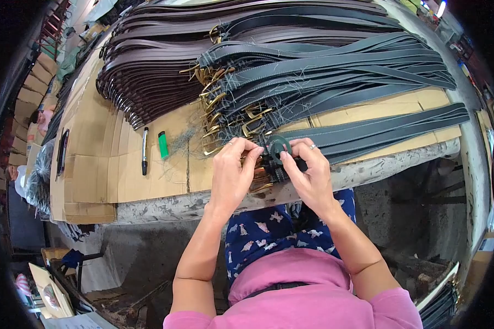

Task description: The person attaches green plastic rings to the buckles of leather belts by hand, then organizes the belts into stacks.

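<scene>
My left hand and my right hand meet at the table's front edge. Both pinch the buckle end of a dark green leather belt, where its strap folds into a loop. A brass buckle shows under my left fingers. The belt's strap runs off to the right across the cardboard. Just behind my hands lies a stack of dark green belts with brass buckles facing left. Loose thread ends hang from them.
A large pile of brown belts fills the far left of the cardboard-covered table. A black pen and a green lighter lie left of my hands, beside a tuft of cut threads. Cardboard boxes stand at far left.
</scene>
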Demonstrator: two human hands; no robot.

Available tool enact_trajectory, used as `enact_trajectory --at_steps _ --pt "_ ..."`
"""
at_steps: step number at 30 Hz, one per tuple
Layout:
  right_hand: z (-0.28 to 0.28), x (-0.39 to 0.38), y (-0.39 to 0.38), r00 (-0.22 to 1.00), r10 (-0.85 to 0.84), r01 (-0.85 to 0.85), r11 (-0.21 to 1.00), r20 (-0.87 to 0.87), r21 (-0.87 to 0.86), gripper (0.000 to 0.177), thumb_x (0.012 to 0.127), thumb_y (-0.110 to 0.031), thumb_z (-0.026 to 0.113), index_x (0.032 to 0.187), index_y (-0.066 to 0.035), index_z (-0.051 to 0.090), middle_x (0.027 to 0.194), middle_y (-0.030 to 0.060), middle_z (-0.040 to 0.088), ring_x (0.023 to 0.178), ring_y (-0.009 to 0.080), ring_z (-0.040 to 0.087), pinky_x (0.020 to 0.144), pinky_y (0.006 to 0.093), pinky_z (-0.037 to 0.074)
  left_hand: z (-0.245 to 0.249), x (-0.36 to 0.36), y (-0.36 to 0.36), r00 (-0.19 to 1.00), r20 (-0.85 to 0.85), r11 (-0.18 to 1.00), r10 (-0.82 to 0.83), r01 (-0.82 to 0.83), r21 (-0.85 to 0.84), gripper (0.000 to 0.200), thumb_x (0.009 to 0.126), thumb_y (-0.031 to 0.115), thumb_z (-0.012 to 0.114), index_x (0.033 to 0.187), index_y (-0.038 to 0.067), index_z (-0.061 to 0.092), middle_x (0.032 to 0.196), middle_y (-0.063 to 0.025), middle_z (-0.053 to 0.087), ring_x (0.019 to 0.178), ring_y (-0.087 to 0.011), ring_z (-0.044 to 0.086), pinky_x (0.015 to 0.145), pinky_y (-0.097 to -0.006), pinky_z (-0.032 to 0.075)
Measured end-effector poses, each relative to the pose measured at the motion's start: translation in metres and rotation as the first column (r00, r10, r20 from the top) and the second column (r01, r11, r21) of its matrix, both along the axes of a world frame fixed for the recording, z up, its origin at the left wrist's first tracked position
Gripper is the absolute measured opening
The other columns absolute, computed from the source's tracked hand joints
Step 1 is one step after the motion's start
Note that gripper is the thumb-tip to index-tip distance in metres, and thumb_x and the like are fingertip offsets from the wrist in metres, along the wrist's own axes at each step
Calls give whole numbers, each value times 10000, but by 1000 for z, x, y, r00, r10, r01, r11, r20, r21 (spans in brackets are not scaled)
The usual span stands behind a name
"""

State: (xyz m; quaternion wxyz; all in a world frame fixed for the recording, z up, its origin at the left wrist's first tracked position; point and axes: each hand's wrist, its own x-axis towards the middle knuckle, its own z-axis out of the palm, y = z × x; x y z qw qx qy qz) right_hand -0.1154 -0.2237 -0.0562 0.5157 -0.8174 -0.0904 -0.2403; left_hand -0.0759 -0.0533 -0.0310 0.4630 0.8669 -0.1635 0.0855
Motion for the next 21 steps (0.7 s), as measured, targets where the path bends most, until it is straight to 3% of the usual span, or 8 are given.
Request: enact_trajectory --at_steps 4,10,13,16,19,21 --pt "3 -3 2 999 13 -14 999 -31 -42 123 870 -85 655 823 -12 568 959 134 621 906 295 591 831 386 403 0 -1 -2 1000 26 1000 -15 15 -4 116 895 67 658 867 -37 616 820 -157 637 757 -292 646 705 -370 499" --pt "1 -4 2 1000 12 -14 997 -23 -79 139 863 -91 662 813 -10 560 981 142 619 934 304 587 847 400 403 -1 -1 -3 999 30 1000 -22 22 -15 113 897 60 657 866 -37 609 817 -150 630 749 -283 641 689 -368 499" --pt "2 -5 3 999 7 -9 998 -32 -65 147 864 -95 662 806 -8 558 986 146 619 942 305 587 854 398 403 -1 -1 -5 1000 5 1000 4 -4 -21 129 886 78 677 864 -44 640 801 -121 653 745 -201 654 687 -318 502" --pt "1 -5 3 999 9 -12 997 -44 -76 152 864 -98 661 799 -10 556 994 146 619 953 304 585 859 399 400 -1 -1 -5 1000 -12 999 -7 6 -34 128 890 74 675 870 -47 638 811 -115 645 746 -193 656 677 -314 510" --pt "2 -5 3 998 9 -12 997 -56 -71 156 863 -101 661 793 -12 554 994 145 618 956 301 584 860 401 397 -4 0 -6 999 13 999 -30 30 -44 122 897 66 659 858 -33 601 817 -143 623 747 -288 642 670 -377 500" --pt "2 -4 3 999 13 -16 997 -51 -71 159 862 -102 662 790 -13 553 993 144 617 955 300 583 861 400 395 -4 0 -5 1000 15 1000 -17 17 -18 124 896 71 668 869 -43 627 816 -122 636 755 -222 653 665 -337 514"
